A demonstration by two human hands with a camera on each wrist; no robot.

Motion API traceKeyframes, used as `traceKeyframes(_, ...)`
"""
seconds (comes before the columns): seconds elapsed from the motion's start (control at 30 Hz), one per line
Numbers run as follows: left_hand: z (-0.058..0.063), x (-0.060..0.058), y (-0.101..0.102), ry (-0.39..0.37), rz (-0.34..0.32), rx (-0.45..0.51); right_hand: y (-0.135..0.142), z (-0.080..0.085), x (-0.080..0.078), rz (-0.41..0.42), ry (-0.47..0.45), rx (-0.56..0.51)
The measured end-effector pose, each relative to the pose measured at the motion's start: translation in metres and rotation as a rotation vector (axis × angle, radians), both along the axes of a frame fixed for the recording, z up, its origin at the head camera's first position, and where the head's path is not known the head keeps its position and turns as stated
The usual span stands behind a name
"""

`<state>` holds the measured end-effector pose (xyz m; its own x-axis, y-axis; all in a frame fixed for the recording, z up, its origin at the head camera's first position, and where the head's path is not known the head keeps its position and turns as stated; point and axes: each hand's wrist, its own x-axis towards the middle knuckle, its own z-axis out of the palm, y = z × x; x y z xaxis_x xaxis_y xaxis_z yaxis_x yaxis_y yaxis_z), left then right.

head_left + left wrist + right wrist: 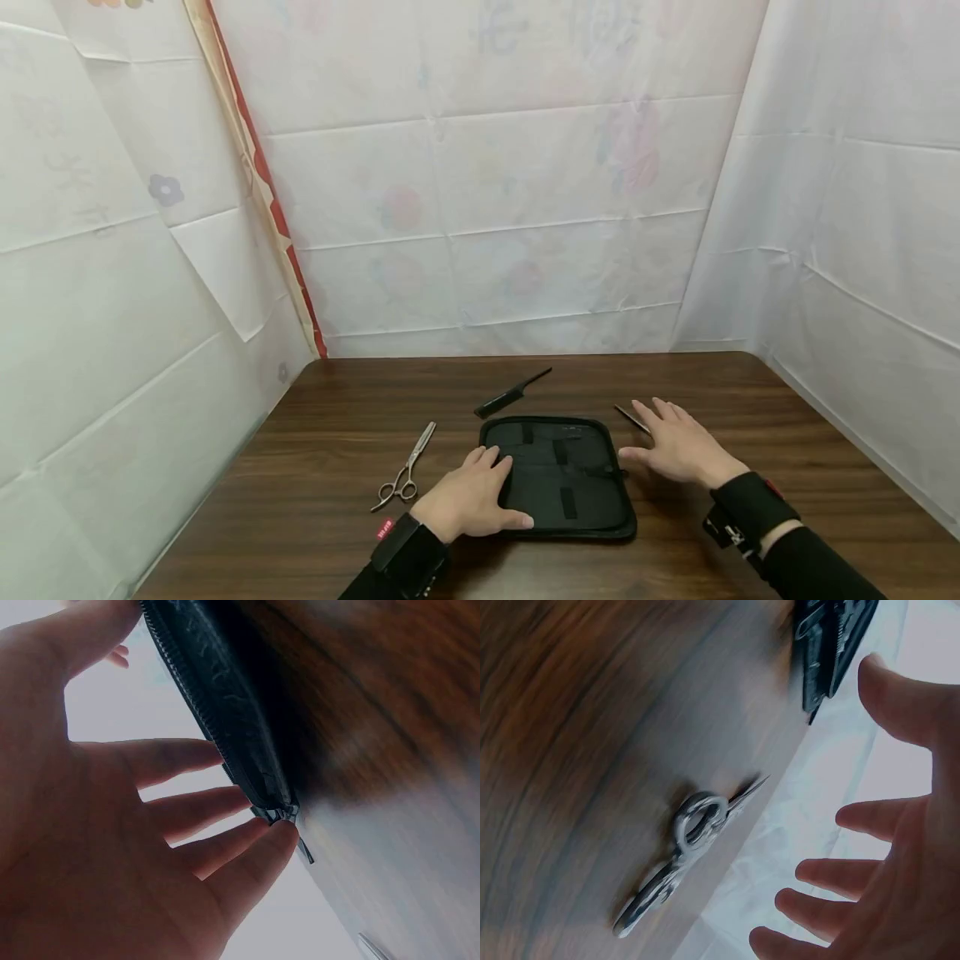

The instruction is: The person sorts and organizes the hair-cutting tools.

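A black zippered case [536, 477] lies open on the table, its inside with dark elastic loops facing up. My left hand [467, 502] rests at its left side, fingers extended over the edge and thumb along the near left corner. In the left wrist view, fingertips touch the case's zippered edge [225, 705]. To the right, my right hand [681, 443] hovers with fingers spread, holding nothing. Metal scissors [660, 881] lie close under it in the right wrist view; in the head view the hand hides most of them.
Silver scissors with toothed blades [423, 443] lie left of the case. Behind the case is a black tail comb [501, 402]. White printed sheeting [480, 208] hangs at the back and both sides of the wooden table [300, 500].
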<state>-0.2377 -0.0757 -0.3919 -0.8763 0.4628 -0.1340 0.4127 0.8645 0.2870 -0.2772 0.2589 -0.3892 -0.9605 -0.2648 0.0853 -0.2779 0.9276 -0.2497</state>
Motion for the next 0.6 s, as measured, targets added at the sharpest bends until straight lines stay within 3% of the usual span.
traceKeyframes(0.6, -0.005, -0.003, 0.002, 0.028, -0.035, -0.059, 0.021, -0.003, -0.013, -0.121, -0.116, 0.044)
